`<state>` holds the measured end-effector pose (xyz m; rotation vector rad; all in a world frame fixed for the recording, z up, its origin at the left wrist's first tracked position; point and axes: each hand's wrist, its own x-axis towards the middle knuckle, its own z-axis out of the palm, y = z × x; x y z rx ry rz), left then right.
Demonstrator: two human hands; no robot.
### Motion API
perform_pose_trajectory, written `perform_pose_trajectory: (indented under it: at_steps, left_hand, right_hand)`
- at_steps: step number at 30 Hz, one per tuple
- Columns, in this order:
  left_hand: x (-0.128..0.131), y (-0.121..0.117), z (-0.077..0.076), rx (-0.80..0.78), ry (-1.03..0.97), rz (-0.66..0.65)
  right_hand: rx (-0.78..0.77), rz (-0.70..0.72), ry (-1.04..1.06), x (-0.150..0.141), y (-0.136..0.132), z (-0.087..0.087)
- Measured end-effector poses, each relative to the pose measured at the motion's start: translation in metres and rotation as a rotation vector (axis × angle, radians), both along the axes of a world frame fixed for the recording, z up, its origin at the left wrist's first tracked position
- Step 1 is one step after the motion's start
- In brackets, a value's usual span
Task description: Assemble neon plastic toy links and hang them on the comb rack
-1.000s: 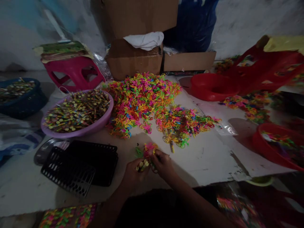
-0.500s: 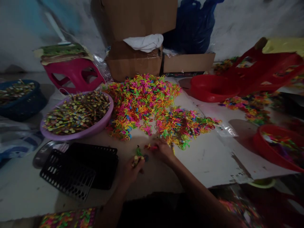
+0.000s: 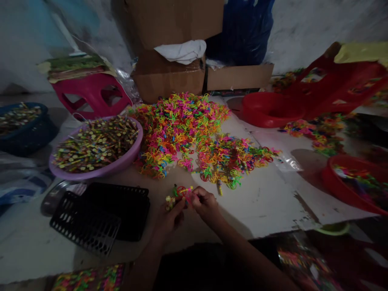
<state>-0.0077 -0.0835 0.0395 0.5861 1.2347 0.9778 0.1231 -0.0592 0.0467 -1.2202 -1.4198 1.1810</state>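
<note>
My left hand (image 3: 175, 213) is closed around a few short tubes (image 3: 169, 200) with pale round ends, which stick out above its fingers. My right hand (image 3: 206, 203) pinches a pink and yellow plastic toy piece (image 3: 189, 195) close beside the left fingertips; whether the left fingers touch it I cannot tell. Just past the left hand, a green plastic piece (image 3: 175, 190) and a red ring (image 3: 181, 190) show. Beyond both hands spreads a heap of small, brightly coloured plastic toy pieces (image 3: 184, 121). A loose yellow patterned tube (image 3: 219, 187) lies at its near edge.
On the left are a purple basin (image 3: 91, 176) full of short tubes, black plastic baskets (image 3: 118, 210) and a blue basin (image 3: 30, 137). Red basins (image 3: 269, 111) stand to the right. Cardboard boxes (image 3: 169, 76) and a pink stool (image 3: 91, 95) stand behind.
My right hand has drawn back from the edge of the heap with the plastic piece and is now nearer my left hand. The left hand still holds the tubes.
</note>
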Motion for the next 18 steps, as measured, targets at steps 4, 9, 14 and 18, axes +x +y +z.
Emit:
perform_pose_trajectory:
  at_steps: [4, 9, 14, 18]
  left_hand:
    - [-0.003, -0.002, 0.002, 0.025, 0.020, -0.037]
    - [-0.003, -0.005, 0.011, 0.159, 0.197, -0.194]
    - [-0.015, 0.000, 0.004, 0.091, 0.317, -0.217]
    - [-0.036, 0.005, -0.015, -0.034, 0.422, 0.039]
  right_hand:
    - [0.015, 0.024, -0.080, 0.002, -0.003, 0.006]
    - [-0.026, 0.031, -0.101, 0.000, -0.007, 0.007]
    - [0.036, -0.080, -0.355, 0.040, 0.022, 0.009]
    - [0.232, -0.472, -0.856, 0.054, 0.040, 0.005]
